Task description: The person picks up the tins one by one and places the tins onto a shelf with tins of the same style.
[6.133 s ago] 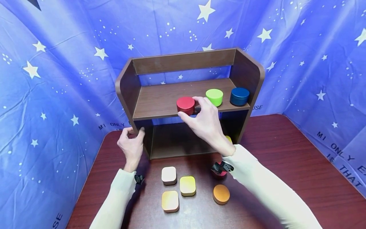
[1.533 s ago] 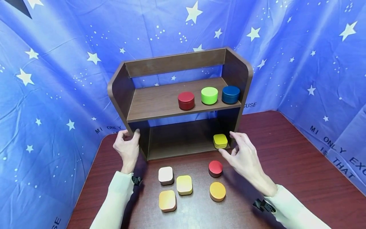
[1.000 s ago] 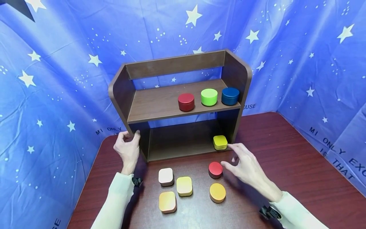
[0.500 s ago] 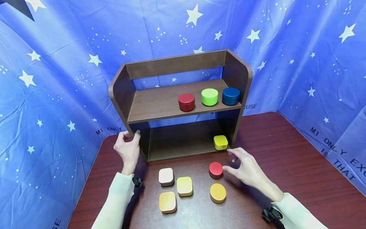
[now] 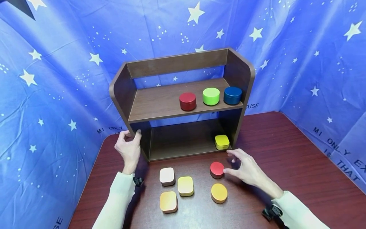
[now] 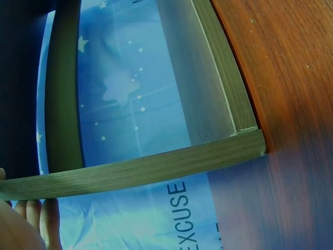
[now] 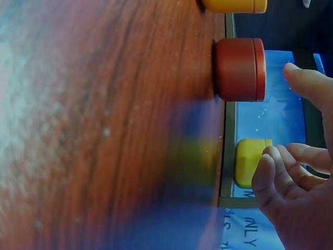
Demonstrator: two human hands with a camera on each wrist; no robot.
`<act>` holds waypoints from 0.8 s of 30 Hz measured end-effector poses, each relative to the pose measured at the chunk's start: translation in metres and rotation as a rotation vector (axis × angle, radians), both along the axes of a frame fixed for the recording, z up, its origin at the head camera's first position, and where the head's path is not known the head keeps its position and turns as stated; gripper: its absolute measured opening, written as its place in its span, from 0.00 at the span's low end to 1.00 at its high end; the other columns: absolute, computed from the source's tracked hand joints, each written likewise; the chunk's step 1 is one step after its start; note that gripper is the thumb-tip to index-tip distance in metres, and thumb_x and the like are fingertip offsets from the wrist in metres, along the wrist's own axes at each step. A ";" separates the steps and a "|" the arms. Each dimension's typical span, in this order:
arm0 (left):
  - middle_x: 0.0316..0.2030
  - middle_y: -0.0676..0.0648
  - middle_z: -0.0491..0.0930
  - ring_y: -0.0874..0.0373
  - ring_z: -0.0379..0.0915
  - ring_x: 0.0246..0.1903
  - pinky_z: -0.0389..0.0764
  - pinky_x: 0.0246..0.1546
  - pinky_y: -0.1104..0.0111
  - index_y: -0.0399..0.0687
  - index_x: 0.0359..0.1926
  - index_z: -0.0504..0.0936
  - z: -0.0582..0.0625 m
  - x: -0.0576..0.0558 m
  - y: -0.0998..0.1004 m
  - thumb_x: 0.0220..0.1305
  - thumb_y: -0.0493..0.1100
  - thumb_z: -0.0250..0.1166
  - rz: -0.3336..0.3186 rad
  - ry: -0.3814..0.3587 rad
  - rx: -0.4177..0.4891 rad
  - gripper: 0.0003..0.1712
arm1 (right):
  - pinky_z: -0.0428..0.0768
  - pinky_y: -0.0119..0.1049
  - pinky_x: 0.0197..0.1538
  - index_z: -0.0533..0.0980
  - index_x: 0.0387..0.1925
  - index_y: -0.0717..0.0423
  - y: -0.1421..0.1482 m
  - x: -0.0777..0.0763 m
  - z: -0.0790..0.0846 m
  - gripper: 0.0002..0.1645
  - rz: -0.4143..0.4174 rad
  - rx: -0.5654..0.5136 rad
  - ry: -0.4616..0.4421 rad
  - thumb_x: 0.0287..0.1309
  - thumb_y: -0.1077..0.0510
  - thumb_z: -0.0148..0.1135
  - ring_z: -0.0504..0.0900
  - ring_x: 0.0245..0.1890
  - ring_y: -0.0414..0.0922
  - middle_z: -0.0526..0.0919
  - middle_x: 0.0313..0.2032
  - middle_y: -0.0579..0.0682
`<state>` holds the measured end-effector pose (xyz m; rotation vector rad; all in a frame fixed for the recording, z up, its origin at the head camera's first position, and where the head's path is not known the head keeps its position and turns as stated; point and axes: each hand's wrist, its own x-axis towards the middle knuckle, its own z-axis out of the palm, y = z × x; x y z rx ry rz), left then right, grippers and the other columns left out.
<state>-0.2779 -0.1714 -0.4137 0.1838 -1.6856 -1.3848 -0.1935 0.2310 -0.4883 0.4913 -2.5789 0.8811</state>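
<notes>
My left hand [image 5: 128,151] grips the front edge of the left side panel of a dark brown two-tier shelf [image 5: 137,108]; the left wrist view shows fingers [image 6: 49,221] bent around that panel. My right hand [image 5: 247,167], thumb and fingers spread apart, hovers over the table just right of a small round red tin [image 5: 217,169]. Its thumb tip is right at the tin's edge in the head view, and nothing is between the fingers. A square yellow tin [image 5: 222,142] sits on the lower tier at the right, just beyond the right fingertips.
On the upper tier stand round tins: dark red [image 5: 187,101], lime green [image 5: 211,96] and blue [image 5: 233,95]. In front of the shelf lie a round orange tin [image 5: 219,193] and square tins in white [image 5: 167,176], pale yellow [image 5: 185,186] and light orange [image 5: 168,202]. A starry blue curtain [image 5: 71,63] hangs behind.
My right hand has let go of the dark red tin, which stands on the upper tier, and has come down past the yellow tin beside the small red one. The left hand keeps its grip.
</notes>
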 end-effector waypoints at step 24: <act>0.20 0.64 0.75 0.73 0.71 0.22 0.71 0.30 0.80 0.33 0.27 0.81 -0.003 -0.004 -0.002 0.49 0.34 0.76 0.026 -0.014 -0.027 0.10 | 0.73 0.26 0.29 0.75 0.61 0.57 0.002 -0.012 -0.011 0.44 0.198 -0.126 -0.356 0.41 0.50 0.83 0.77 0.32 0.42 0.82 0.47 0.51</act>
